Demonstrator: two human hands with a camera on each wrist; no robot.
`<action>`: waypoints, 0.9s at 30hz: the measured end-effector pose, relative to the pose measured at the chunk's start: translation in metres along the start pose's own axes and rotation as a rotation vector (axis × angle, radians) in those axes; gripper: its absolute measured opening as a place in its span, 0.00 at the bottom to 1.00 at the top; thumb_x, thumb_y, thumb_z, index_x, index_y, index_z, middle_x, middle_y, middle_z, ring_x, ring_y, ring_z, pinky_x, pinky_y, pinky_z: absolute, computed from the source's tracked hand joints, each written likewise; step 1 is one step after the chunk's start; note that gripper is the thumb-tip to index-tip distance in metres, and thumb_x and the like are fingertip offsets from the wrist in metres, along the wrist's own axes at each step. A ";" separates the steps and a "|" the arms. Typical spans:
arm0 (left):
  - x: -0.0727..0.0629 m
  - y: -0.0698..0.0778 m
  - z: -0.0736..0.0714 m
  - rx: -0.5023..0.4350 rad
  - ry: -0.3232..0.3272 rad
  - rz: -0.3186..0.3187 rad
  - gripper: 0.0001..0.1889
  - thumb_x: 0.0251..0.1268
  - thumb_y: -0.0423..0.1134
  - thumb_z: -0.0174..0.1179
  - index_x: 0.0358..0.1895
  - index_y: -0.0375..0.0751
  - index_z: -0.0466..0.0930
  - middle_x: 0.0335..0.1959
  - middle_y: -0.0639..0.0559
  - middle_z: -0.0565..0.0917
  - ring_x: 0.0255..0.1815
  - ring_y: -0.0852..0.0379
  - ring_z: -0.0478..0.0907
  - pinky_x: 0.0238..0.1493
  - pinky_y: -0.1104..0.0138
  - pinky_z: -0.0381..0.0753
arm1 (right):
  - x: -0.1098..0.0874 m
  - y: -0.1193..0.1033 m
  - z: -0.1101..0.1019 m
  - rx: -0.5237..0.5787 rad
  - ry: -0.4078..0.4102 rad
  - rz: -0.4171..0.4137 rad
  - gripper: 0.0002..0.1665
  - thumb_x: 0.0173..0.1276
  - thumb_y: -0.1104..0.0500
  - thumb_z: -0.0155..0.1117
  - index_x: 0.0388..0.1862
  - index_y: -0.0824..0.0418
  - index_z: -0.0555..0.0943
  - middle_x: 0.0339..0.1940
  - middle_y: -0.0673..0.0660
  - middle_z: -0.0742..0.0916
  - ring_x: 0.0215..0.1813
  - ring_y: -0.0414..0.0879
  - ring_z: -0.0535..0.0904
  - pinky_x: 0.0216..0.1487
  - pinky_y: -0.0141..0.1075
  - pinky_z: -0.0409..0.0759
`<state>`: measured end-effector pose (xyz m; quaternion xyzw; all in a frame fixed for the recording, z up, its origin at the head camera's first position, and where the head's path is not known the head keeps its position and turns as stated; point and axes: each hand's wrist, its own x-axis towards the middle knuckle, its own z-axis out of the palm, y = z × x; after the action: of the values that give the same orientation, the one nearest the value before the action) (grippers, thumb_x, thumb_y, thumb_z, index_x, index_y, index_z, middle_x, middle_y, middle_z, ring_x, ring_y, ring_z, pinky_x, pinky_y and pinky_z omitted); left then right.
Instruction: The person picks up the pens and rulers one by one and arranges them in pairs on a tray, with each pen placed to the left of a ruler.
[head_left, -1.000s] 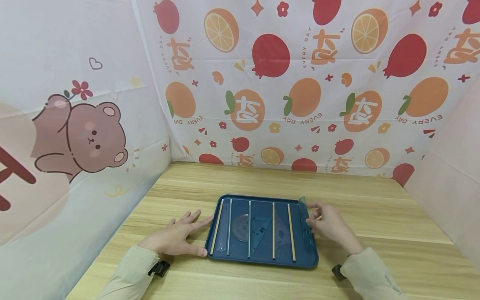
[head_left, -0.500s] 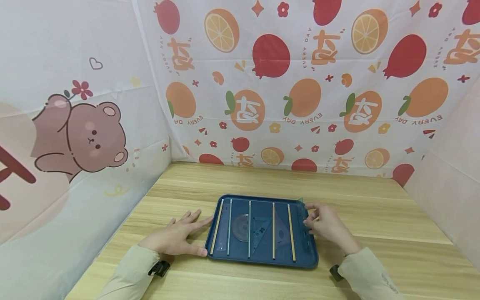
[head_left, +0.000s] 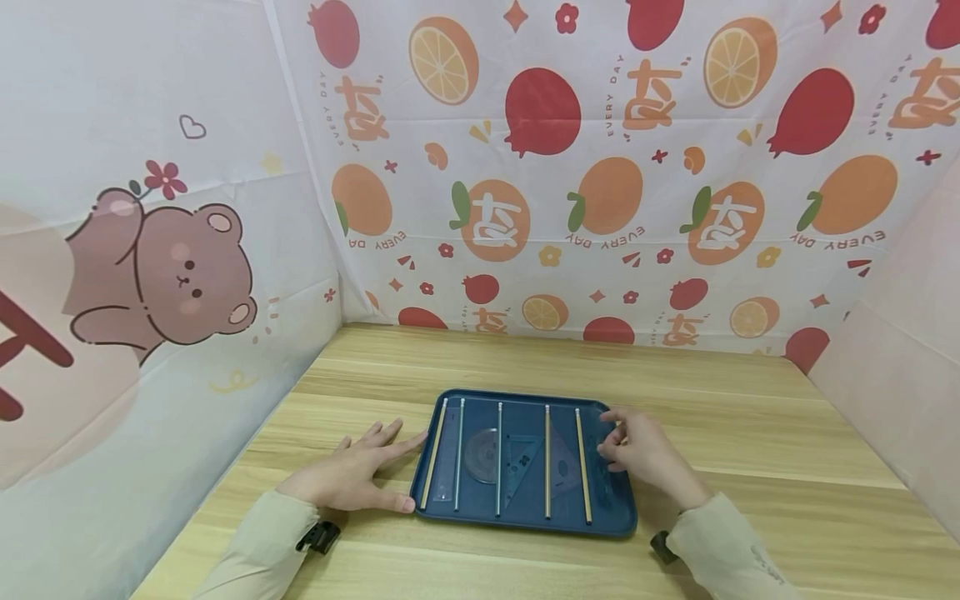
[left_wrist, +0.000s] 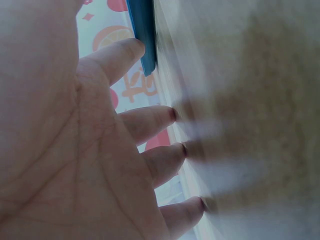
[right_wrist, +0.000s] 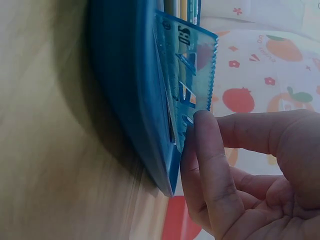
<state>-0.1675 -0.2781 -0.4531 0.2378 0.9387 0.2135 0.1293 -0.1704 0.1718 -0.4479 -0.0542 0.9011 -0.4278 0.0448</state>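
Note:
A dark blue tray (head_left: 517, 526) lies on the table. Several pencils (head_left: 547, 467) lie in it in spaced lines, some yellow and some green. Between them are a clear straight ruler (head_left: 446, 467), a round protractor (head_left: 480, 457), a blue set square (head_left: 517, 471) and a purplish one (head_left: 564, 472). At the tray's right end my right hand (head_left: 643, 454) pinches a translucent blue-green ruler (right_wrist: 197, 65) with a wavy edge and cut-out shapes, tilted against the rim. My left hand (head_left: 356, 479) is spread, thumb and index finger touching the tray's left side, other fingertips on the table.
Wood-grain table (head_left: 750, 417) surrounds the tray on all sides. A fruit-print cloth (head_left: 540, 208) hangs behind it, a bear-print cloth (head_left: 187, 275) stands at the left, and a pale pink one (head_left: 892, 333) at the right.
My right hand has moved slightly left and inward over the tray's right rim. The wavy-edged ruler, which stuck up past the tray's far right corner, has come lower into the tray. Left hand unmoved.

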 end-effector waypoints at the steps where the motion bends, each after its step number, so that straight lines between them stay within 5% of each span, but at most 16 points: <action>1: 0.000 0.000 0.000 0.000 -0.001 -0.001 0.54 0.58 0.72 0.72 0.86 0.62 0.60 0.88 0.29 0.52 0.87 0.20 0.44 0.74 0.16 0.41 | 0.000 0.000 0.001 0.001 0.000 0.003 0.28 0.73 0.73 0.65 0.71 0.76 0.75 0.31 0.58 0.82 0.37 0.47 0.90 0.35 0.39 0.92; 27: 0.001 0.000 0.000 -0.004 -0.001 -0.001 0.54 0.58 0.72 0.72 0.86 0.61 0.61 0.88 0.29 0.53 0.87 0.20 0.44 0.73 0.15 0.42 | -0.002 -0.003 0.007 -0.112 0.016 0.042 0.27 0.69 0.71 0.73 0.65 0.75 0.79 0.23 0.57 0.83 0.25 0.45 0.86 0.32 0.39 0.90</action>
<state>-0.1680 -0.2780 -0.4531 0.2370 0.9384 0.2152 0.1303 -0.1669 0.1649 -0.4499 -0.0343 0.9250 -0.3760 0.0436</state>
